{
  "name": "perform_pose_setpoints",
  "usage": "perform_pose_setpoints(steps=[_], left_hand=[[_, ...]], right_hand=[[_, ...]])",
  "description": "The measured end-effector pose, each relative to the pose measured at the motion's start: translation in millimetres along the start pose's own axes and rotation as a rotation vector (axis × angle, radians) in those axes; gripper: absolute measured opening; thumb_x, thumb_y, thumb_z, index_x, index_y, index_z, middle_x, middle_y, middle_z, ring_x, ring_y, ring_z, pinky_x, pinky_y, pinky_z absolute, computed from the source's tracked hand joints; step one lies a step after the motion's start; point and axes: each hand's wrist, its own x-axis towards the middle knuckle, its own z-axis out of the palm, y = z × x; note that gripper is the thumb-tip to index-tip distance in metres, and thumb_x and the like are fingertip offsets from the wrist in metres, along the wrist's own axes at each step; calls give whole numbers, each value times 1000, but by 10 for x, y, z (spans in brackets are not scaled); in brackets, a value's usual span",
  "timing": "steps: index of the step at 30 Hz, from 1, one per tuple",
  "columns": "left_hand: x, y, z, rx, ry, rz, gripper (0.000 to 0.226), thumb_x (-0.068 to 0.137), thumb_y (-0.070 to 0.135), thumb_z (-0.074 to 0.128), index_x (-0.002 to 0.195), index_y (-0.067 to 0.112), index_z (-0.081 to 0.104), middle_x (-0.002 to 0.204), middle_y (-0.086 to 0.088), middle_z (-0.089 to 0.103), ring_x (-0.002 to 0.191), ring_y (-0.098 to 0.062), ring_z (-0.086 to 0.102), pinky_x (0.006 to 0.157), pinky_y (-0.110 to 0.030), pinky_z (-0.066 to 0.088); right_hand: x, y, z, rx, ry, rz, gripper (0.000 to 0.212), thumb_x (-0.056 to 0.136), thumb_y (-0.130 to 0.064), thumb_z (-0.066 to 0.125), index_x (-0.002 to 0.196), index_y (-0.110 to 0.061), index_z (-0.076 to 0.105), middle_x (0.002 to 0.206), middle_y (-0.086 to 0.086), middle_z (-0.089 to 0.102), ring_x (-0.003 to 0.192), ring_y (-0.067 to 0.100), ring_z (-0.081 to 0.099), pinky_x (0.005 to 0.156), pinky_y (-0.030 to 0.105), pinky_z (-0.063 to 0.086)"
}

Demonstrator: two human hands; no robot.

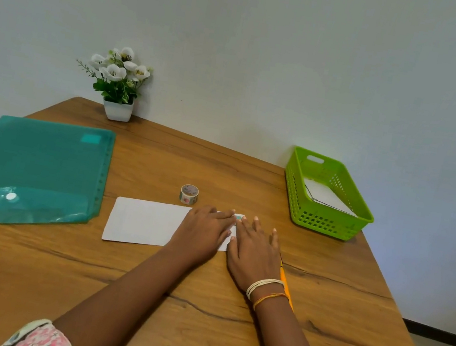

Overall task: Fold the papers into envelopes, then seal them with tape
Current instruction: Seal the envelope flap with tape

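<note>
In the centre of the frame, a white folded paper envelope (146,221) lies flat on the brown wooden table (198,304), and both hands rest on its right end. The left hand (205,229) and the right hand (256,250) are flat, palms down, side by side with the fingers almost touching. They hold nothing, and between the fingertips a small piece of patterned tape (239,217) shows at the upper edge of the envelope. The step seems to be the sealing, so it is good to rub the tape firmly from its middle outward while one palm keeps the paper from sliding, and to check that the tape crosses the flap edge. The small roll of patterned tape (189,193) stands just above the envelope, near for the next piece. The hands hide the right end of the envelope, so I cannot tell how the flap lies or how long the tape is. An orange thing (286,288) under the right wrist is mostly covered. In the green plastic basket (324,219) at right some white papers (328,197) lie, perhaps finished envelopes. The teal plastic folder (28,166) at left is cut by the frame.
</note>
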Motion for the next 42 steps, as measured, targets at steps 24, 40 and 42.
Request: perform_pose_setpoints(steps=[24,40,42], left_hand=[[-49,174,-340,-186,-75,-485,52,80,44,70,123,18,58,128,-8,57,119,-27,48,93,-38,44],[-172,234,-834,-574,-407,-878,64,88,38,66,134,1,42,132,-15,54,119,-30,54,99,-37,46],[-192,262,-910,-828,-333,-944,59,88,28,67,134,-1,43,132,-17,54,120,-32,53,103,-43,44]], right_hand=[[-158,-66,-100,91,120,6,35,91,-23,41,117,-15,63,124,4,63,114,23,56,96,35,41],[-426,-270,-257,729,159,261,45,91,-19,56,134,-10,51,137,9,53,125,23,49,104,30,38],[-456,-309,-322,844,142,351,48,89,-21,60,135,-11,50,136,7,53,125,24,50,102,33,42]])
